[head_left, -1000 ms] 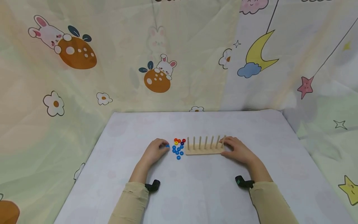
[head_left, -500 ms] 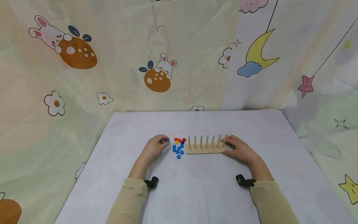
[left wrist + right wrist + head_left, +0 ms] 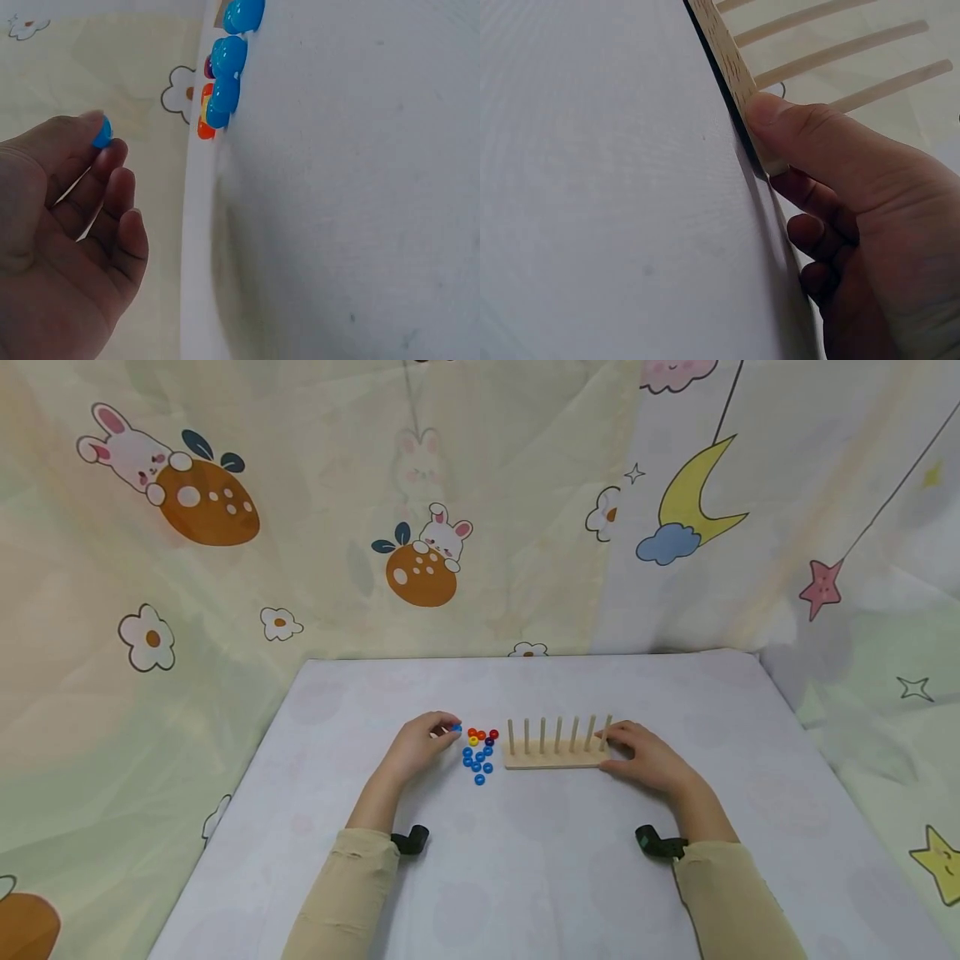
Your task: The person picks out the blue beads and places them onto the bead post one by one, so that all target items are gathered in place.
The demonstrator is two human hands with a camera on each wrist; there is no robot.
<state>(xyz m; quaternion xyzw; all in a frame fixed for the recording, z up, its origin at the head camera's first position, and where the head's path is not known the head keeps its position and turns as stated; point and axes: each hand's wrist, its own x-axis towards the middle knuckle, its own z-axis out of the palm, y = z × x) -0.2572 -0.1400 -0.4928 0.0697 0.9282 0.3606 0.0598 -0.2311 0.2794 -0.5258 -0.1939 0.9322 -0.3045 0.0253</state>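
My left hand point(image 3: 417, 747) pinches a small blue bead point(image 3: 103, 133) between thumb and forefinger, raised off the table; the other fingers are loosely bent. Just right of it on the table lies a loose group of beads: several blue beads point(image 3: 480, 757), orange-red beads point(image 3: 481, 735), a yellow bead point(image 3: 474, 741), a dark bead point(image 3: 490, 742) and a red bead point(image 3: 494, 734). Beyond them stands a wooden peg board point(image 3: 557, 761) with a row of upright bare pegs. At its right end, my right hand point(image 3: 647, 760) grips the base, thumb on the near side point(image 3: 769, 111), some fingers hidden behind.
A white cloth covers the table point(image 3: 540, 860). Behind it hangs a printed curtain point(image 3: 525, 527) with rabbits, flowers and a moon. Dark wrist cameras are strapped at the left wrist point(image 3: 410, 840) and right wrist point(image 3: 660, 843).
My left hand has risen away from me and slightly right with the blue bead. The peg board has shifted slightly right and away, with my right hand on it. The loose beads stay put.
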